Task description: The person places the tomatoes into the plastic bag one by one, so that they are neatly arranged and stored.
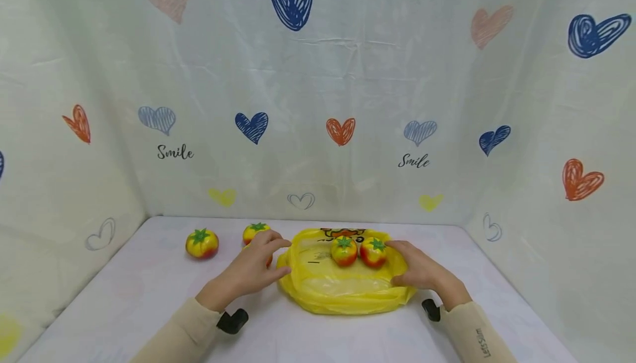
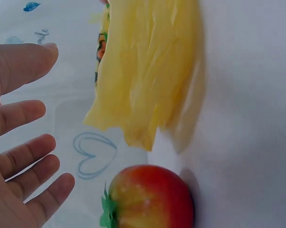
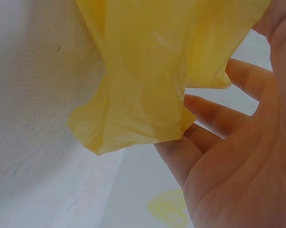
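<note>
The left hand [image 1: 250, 268] hovers with fingers spread and loose over a tomato [image 2: 147, 197] just left of the yellow bag [image 1: 343, 280]. The right hand [image 1: 422, 272], fingers straight, rests on the bag's right edge. The bag lies flat on the counter [image 1: 149, 296], long axis left-right, with two tomatoes [image 1: 359, 251] on it.

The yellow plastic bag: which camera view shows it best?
The head view shows it best: the whole yellow plastic bag lies flat on the table, two tomatoes on it, between both hands. The left wrist view shows only a crumpled edge beside another tomato. The right wrist view shows only a fold against the right hand.
</note>
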The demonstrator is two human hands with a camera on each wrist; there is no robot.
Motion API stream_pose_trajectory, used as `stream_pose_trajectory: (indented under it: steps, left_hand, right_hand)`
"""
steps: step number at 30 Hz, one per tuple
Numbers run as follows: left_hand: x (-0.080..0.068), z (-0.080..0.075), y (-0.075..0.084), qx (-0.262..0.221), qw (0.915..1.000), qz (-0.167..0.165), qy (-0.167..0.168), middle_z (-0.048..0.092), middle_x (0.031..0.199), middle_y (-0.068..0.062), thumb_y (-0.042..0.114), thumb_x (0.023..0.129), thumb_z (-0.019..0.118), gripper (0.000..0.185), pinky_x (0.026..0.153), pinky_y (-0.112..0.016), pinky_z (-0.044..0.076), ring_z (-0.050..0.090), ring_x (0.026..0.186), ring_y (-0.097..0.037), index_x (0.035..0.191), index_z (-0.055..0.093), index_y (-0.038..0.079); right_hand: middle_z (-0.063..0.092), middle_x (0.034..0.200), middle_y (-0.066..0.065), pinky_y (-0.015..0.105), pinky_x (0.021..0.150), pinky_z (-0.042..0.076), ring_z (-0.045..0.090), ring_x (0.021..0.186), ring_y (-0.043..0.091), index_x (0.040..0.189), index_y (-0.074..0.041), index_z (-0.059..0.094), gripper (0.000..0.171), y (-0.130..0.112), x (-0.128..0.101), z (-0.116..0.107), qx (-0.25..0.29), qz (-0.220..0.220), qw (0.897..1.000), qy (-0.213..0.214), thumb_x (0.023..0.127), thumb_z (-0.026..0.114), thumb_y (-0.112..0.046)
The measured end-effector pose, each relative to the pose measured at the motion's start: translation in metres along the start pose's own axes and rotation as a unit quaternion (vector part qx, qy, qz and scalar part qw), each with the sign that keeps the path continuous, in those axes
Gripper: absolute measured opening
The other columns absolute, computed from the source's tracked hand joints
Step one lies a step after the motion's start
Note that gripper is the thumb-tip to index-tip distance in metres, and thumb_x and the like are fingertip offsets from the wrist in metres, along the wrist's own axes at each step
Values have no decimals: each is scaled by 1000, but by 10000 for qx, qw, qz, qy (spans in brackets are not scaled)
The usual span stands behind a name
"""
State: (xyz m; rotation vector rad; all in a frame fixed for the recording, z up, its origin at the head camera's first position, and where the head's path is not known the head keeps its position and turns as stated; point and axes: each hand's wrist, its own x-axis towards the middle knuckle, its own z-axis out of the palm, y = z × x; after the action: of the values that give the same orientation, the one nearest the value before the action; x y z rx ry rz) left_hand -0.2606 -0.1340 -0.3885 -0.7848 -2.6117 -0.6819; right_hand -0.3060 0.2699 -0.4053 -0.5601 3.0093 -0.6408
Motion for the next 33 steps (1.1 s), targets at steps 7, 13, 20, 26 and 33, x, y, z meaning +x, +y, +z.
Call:
stream_pose_trajectory:
  steps: [7,13,20,26,33]
  left_hand:
    - [-6,-3,-11,150,9997,-61,188,50,118,-2,32,80,78,46,93,-39,47,47,106,-19,120,63,15]
    - [-9,-8,-18,88,9993,-93,356,51,119,-4,29,79,78,44,95,-40,47,47,110,-22,117,64,14]
    - [-13,-18,-26,-141,9982,-252,521,52,115,-5,26,80,78,40,92,-44,47,46,109,-25,115,65,13]
    - [-17,-24,-35,-178,9973,-376,609,51,118,-7,26,80,77,43,93,-49,46,47,112,-29,117,64,8]
    - [-21,-28,-52,-117,9957,-358,851,52,114,-8,22,80,78,44,91,-51,46,48,108,-29,117,63,5]
  right_hand:
    - [38,146,13,59,105,30,37,131,36,141,-14,44,82,-1,0,2,47,129,9999,-9,70,83,-19]
    - [38,146,13,59,104,30,37,131,36,141,-14,44,82,-2,0,2,35,171,9998,-24,69,83,-19]
    - [40,144,14,60,103,32,38,130,37,141,-14,45,82,-2,-1,2,45,121,9999,4,69,83,-19]
    - [40,144,14,59,103,33,40,129,37,140,-14,45,82,-2,-1,1,2,120,9999,36,68,83,-18]
    - [40,144,15,59,103,32,39,129,37,140,-13,45,81,-3,0,1,-2,47,10000,12,69,83,-19]
